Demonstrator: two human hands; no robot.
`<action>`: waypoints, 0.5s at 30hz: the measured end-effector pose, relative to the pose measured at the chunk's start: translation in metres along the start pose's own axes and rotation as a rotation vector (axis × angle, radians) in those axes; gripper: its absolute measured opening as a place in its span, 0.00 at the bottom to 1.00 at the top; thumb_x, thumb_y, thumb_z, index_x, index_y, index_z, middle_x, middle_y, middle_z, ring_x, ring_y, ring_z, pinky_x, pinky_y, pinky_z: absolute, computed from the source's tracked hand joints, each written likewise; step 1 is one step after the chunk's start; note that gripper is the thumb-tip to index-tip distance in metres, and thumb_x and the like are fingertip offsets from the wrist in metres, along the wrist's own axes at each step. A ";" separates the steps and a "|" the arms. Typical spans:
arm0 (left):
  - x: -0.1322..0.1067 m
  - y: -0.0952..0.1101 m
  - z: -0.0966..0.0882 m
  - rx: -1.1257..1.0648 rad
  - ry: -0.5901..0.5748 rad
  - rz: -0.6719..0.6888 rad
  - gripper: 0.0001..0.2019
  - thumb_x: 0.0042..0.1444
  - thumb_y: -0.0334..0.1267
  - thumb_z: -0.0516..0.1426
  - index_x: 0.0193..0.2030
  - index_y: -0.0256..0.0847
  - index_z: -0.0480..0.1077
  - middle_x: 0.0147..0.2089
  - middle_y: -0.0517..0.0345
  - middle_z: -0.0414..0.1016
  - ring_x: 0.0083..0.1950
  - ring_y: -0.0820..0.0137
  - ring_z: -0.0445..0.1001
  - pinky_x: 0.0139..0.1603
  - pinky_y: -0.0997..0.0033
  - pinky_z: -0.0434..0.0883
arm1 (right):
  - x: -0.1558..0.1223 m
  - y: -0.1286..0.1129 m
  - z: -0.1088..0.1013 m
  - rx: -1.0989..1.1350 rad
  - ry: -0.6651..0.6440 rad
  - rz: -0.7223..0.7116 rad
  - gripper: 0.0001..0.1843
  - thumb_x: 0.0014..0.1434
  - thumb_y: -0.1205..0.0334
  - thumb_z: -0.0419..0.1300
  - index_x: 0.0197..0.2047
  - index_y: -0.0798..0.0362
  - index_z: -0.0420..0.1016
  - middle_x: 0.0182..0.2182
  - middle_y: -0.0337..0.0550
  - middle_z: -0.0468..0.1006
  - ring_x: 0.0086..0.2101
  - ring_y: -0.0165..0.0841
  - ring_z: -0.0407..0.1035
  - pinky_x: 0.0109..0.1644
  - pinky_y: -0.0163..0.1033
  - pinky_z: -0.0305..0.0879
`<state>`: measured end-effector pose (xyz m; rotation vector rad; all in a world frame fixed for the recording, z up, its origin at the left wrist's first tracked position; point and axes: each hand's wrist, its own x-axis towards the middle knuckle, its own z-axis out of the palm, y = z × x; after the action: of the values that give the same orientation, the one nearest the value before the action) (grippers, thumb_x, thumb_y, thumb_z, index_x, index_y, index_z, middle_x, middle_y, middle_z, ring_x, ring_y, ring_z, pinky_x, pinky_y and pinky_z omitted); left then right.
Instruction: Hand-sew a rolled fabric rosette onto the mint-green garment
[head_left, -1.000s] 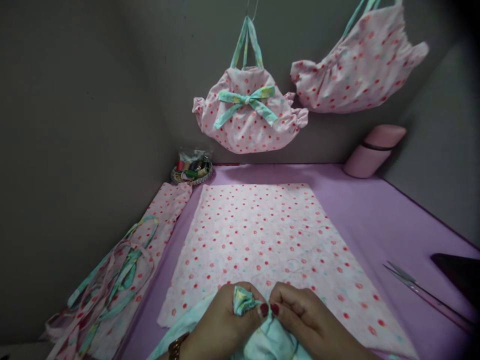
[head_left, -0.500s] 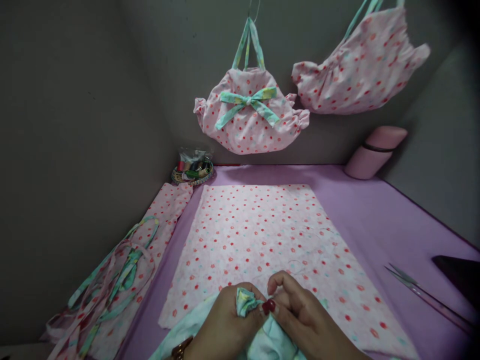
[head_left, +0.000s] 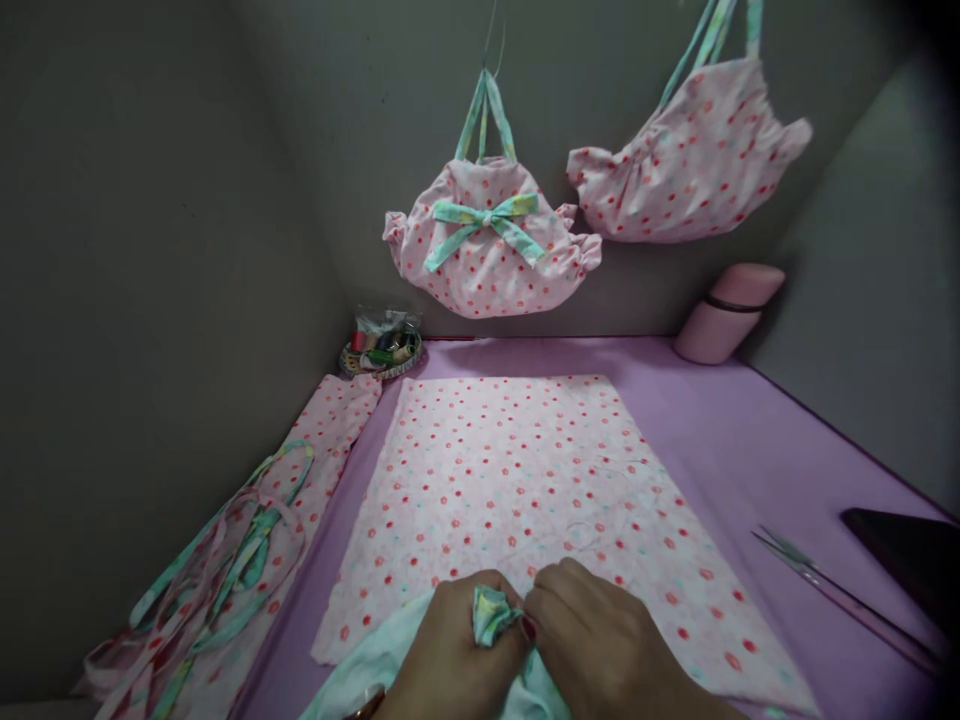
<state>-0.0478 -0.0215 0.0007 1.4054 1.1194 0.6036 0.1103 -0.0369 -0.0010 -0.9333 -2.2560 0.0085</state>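
Low in the head view, my left hand [head_left: 469, 640] is closed on a mint-green fabric piece [head_left: 491, 615], whose gathered, ruffled end sticks up between thumb and fingers. My right hand [head_left: 600, 635] presses against it from the right, its fingers curled in a pinch at the gathered neck; what lies between those fingertips is hidden. More of the mint fabric drapes below both hands. Under them spreads a pale pink cloth [head_left: 495, 470] with red dots, and a thin loop of thread seems to lie on it just beyond my hands.
Scissors [head_left: 840, 595] lie at right beside a black object [head_left: 907, 560]. A pink bottle [head_left: 727, 315] stands at the back right. Left are folded dotted fabric [head_left: 337, 410], tangled fabric straps [head_left: 255, 540] and a basket of thread spools [head_left: 382, 355]. Two dotted bags hang behind, one with a bow [head_left: 487, 217].
My right hand has turned over and its raised index finger has curled in, closing against the left hand. The view has tilted slightly, shifting the surroundings down and left.
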 end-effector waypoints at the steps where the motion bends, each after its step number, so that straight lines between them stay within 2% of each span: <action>1: -0.001 0.002 0.000 0.035 -0.001 0.023 0.04 0.47 0.30 0.54 0.24 0.37 0.63 0.21 0.65 0.59 0.25 0.75 0.57 0.26 0.77 0.57 | 0.000 -0.001 0.001 -0.007 -0.007 0.015 0.13 0.56 0.76 0.45 0.26 0.55 0.66 0.19 0.43 0.68 0.21 0.33 0.61 0.22 0.36 0.54; 5: -0.005 0.008 -0.001 0.144 -0.048 0.092 0.03 0.45 0.28 0.54 0.24 0.38 0.65 0.20 0.66 0.60 0.23 0.75 0.57 0.24 0.78 0.56 | -0.005 -0.002 0.004 0.090 0.012 0.098 0.14 0.57 0.74 0.45 0.24 0.53 0.63 0.18 0.40 0.64 0.21 0.32 0.60 0.22 0.35 0.53; 8: -0.006 0.008 -0.003 0.276 -0.127 0.189 0.04 0.42 0.26 0.55 0.25 0.38 0.67 0.20 0.64 0.63 0.23 0.75 0.60 0.25 0.78 0.57 | -0.007 -0.003 0.004 0.073 0.123 -0.017 0.14 0.60 0.73 0.46 0.26 0.52 0.64 0.15 0.37 0.62 0.19 0.31 0.57 0.21 0.35 0.50; 9: -0.007 0.007 -0.004 0.314 -0.143 0.228 0.05 0.41 0.26 0.56 0.26 0.38 0.69 0.21 0.63 0.65 0.23 0.74 0.62 0.26 0.77 0.58 | -0.006 -0.004 0.002 0.090 0.137 -0.003 0.14 0.61 0.72 0.46 0.26 0.52 0.64 0.15 0.36 0.62 0.18 0.30 0.57 0.21 0.35 0.50; 13: -0.009 0.005 -0.005 0.410 -0.107 0.354 0.06 0.50 0.29 0.54 0.30 0.38 0.72 0.24 0.56 0.72 0.25 0.71 0.67 0.28 0.76 0.60 | 0.003 -0.007 -0.005 0.301 0.061 0.268 0.16 0.64 0.66 0.43 0.24 0.51 0.61 0.18 0.38 0.64 0.22 0.30 0.62 0.24 0.33 0.56; 15: -0.009 0.005 -0.005 0.423 -0.094 0.356 0.08 0.54 0.31 0.53 0.31 0.38 0.73 0.25 0.54 0.74 0.26 0.70 0.69 0.29 0.76 0.61 | 0.006 -0.007 -0.007 0.388 0.033 0.307 0.16 0.64 0.65 0.44 0.24 0.52 0.60 0.19 0.38 0.64 0.22 0.30 0.62 0.24 0.32 0.57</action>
<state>-0.0544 -0.0268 0.0085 2.0043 0.9608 0.5616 0.1070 -0.0401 0.0100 -1.0399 -1.9613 0.5429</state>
